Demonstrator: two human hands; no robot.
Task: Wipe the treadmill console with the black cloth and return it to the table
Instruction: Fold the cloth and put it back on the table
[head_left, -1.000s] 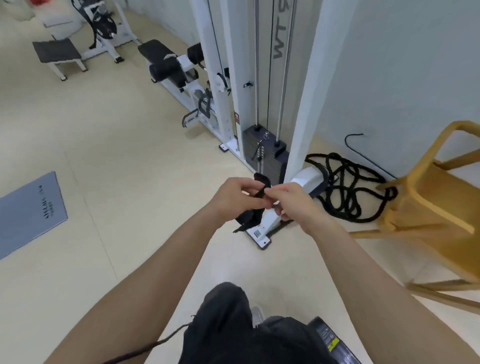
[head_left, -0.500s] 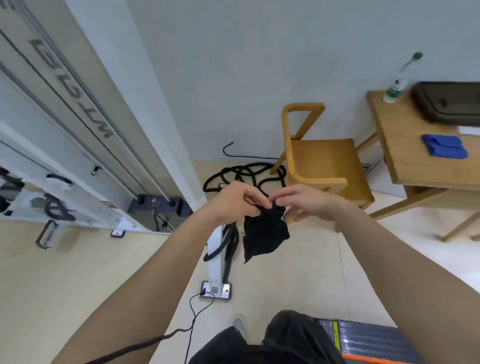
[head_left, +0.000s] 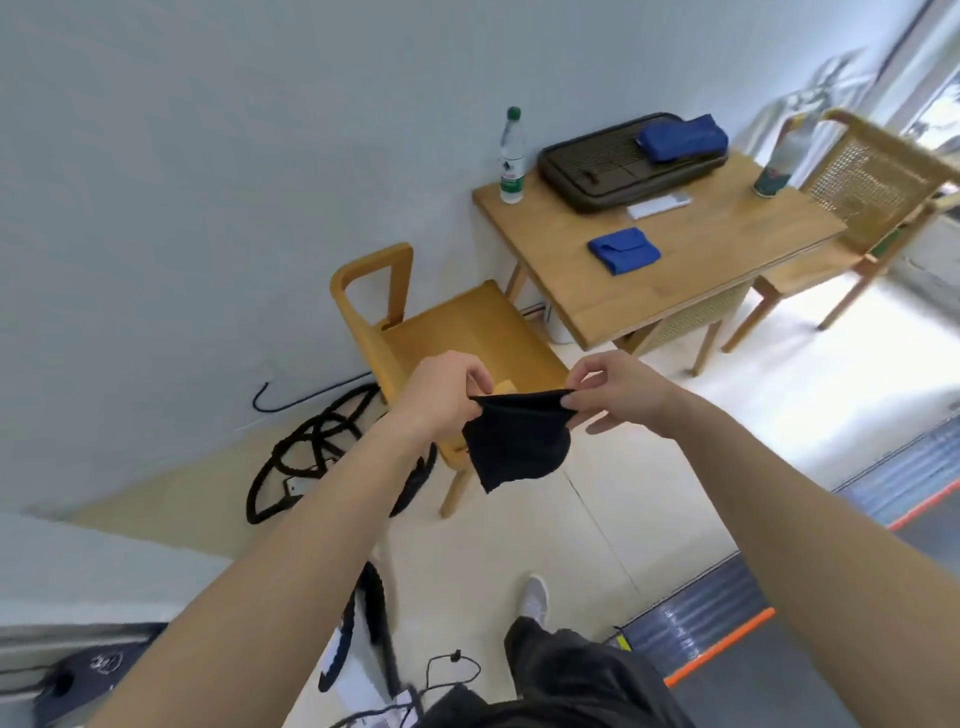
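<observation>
The black cloth (head_left: 514, 441) hangs in the air between my two hands, stretched along its top edge. My left hand (head_left: 447, 392) pinches its left corner and my right hand (head_left: 618, 392) pinches its right corner. Both hands are held in front of me, above the floor and over the near edge of a wooden chair (head_left: 457, 332). The wooden table (head_left: 691, 249) stands further off to the upper right, against the wall. The treadmill console is out of view; only a strip of treadmill deck (head_left: 727, 623) with an orange line shows at the lower right.
On the table are a folded blue cloth (head_left: 623, 249), a dark tray (head_left: 623, 161) with a blue pouch (head_left: 680, 137), a water bottle (head_left: 511, 156) and a green can (head_left: 769, 182). A rattan chair (head_left: 862, 192) stands behind it. Black rope (head_left: 322, 447) coils on the floor at left.
My view has swung right from the cable machine to the chair and table. My hands have drawn apart, spreading the black cloth out between them.
</observation>
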